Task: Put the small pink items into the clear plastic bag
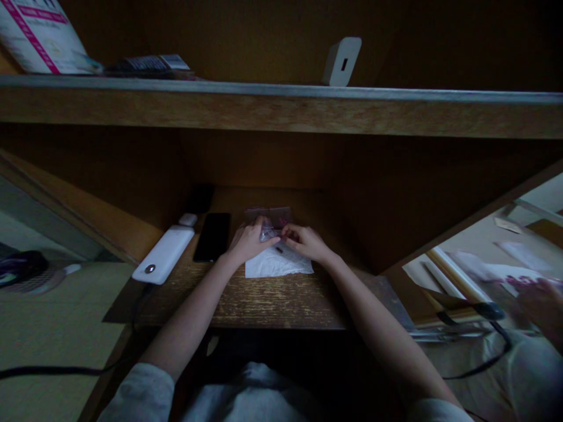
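Both my hands meet over a small clear plastic bag (pixel 269 234) on the dark wooden desk (pixel 246 302). My left hand (pixel 250 241) pinches the bag's left side with curled fingers. My right hand (pixel 305 241) grips its right side, fingers bent. Under the hands lies a white sheet of paper or tissue (pixel 275 265). A small dark item (pixel 279 250) rests on it between the hands. Another clear bag with pink marks (pixel 275 215) lies just behind the fingers.
A black phone (pixel 212 235) and a white power bank (pixel 163 254) lie left of my hands, with a small white object (pixel 187 220) behind them. A shelf (pixel 281 108) overhangs, carrying a white block (pixel 342 61) and printed papers (pixel 37 35). Another person's hand (pixel 539 305) works at far right.
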Demonstrator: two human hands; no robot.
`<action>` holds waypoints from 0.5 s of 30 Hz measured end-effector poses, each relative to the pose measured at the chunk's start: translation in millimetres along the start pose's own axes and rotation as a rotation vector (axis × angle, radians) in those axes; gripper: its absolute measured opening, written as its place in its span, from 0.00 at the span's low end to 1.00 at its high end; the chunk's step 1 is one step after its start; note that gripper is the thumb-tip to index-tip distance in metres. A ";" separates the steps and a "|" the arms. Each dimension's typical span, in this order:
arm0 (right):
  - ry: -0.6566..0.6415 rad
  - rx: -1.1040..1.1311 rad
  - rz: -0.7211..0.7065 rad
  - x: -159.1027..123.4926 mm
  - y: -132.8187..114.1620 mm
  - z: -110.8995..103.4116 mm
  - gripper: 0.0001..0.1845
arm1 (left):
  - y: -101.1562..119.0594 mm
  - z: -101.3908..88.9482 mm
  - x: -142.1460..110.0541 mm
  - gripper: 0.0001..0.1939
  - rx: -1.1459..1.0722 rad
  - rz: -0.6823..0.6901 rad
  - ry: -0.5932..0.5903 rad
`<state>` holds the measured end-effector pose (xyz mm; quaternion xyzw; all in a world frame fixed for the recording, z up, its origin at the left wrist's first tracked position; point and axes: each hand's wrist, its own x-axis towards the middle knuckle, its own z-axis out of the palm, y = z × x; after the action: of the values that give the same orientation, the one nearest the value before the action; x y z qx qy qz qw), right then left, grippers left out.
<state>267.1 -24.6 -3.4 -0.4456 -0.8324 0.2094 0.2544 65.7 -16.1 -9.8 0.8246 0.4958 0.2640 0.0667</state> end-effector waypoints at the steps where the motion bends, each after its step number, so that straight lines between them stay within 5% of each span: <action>1: -0.030 -0.061 0.009 -0.2 -1.7 0.5 0.10 | -0.8 -1.0 0.7 0.28 -0.030 -0.033 0.013; 8: -0.138 -0.252 -0.041 -0.7 -14.7 8.6 0.12 | 1.4 -3.8 4.5 0.22 -0.510 -0.124 0.258; 15: -0.144 -0.283 -0.094 -0.4 -15.2 13.1 0.12 | 4.4 -3.1 3.7 0.24 -0.474 -0.110 0.230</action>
<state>249.6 -34.4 -5.0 -0.4213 -0.8896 0.1093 0.1383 69.0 -15.6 -4.2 0.7225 0.4688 0.4604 0.2154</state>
